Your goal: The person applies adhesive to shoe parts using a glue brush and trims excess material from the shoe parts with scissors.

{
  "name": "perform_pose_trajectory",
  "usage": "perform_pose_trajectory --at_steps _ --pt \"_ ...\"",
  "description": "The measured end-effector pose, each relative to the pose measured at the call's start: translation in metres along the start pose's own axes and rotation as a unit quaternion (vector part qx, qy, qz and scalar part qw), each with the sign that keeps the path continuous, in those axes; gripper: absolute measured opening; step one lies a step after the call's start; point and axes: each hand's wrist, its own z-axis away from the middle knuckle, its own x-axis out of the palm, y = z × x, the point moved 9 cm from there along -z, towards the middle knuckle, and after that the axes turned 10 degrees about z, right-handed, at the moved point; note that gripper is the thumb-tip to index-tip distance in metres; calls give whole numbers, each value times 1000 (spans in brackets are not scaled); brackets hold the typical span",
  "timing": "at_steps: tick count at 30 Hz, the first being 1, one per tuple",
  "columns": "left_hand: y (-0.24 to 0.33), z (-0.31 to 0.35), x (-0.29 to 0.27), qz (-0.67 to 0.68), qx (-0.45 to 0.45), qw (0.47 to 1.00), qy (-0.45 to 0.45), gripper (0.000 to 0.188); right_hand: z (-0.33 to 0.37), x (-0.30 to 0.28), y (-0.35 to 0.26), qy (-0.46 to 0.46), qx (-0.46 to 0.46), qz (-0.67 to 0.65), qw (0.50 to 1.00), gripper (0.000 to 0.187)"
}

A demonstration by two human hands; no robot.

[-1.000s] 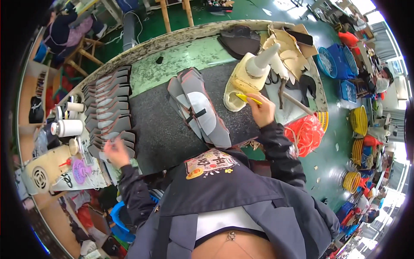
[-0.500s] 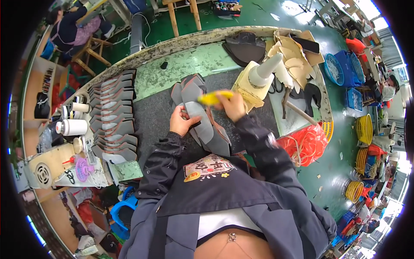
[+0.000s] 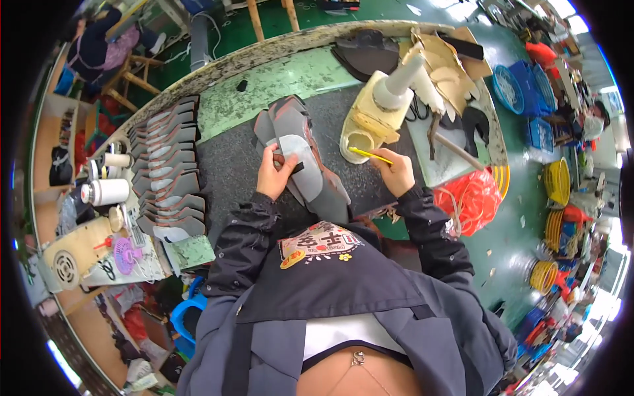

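Note:
A stack of grey shoe upper pieces [image 3: 305, 173] with reddish edges lies fanned on the dark work mat. My left hand [image 3: 273, 175] grips the left edge of the stack, thumb on top. Beside the thumb is a small black tab [image 3: 299, 167]. My right hand [image 3: 396, 173] is closed around a thin yellow brush [image 3: 380, 157]. The brush's tip meets the rim of a round cream pot [image 3: 360, 142], whose contents I cannot make out. Just behind the pot stands a yellowish block with a grey cone [image 3: 397, 89].
Several grey upper pieces [image 3: 168, 168] lie in an overlapping row at left, near a white thread spool [image 3: 105, 192]. Scissors [image 3: 417, 111], a hammer [image 3: 456, 146] and a red plastic bag [image 3: 469, 201] are at right. Dark cut pieces [image 3: 366, 56] lie at the far edge.
My right hand has moved the brush from over the grey pieces rightward to the pot. My left hand keeps hold of the pieces. The view has shifted slightly.

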Motion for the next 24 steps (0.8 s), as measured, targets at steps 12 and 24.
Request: perform_pose_trajectory --at_steps 12,24 --pt "10 20 19 -21 23 999 32 44 74 22 43 -119 106 -236 959 15" --pt "-13 26 21 169 -186 966 -63 25 -37 49 1 40 35 -299 953 15"
